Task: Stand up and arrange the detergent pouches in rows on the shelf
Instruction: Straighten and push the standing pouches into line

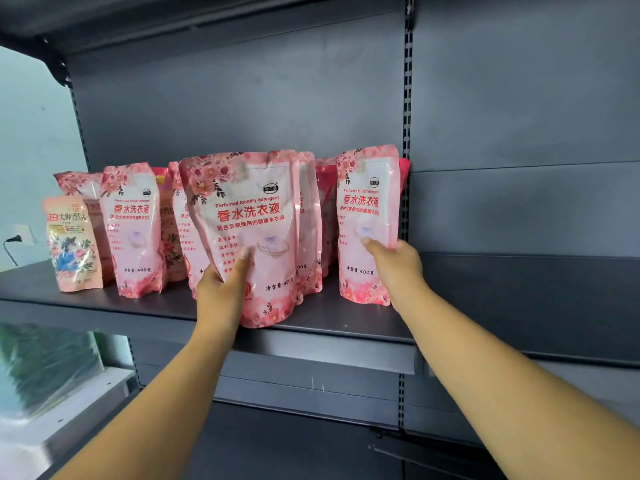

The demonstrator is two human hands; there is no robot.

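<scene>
Several pink detergent pouches stand upright on the dark grey shelf. My left hand grips the large front pouch at its lower left, thumb across its face, near the shelf's front edge. At the right end of the group, my right hand holds another pink pouch by its right side, thumb on its front. A further pink pouch stands to the left. More pouches stand behind these, partly hidden.
A smaller pouch with a blue figure stands at the shelf's left end. A slotted upright rises just right of the pouches, with bare shelf beyond it. A wall socket with a plug sits far left.
</scene>
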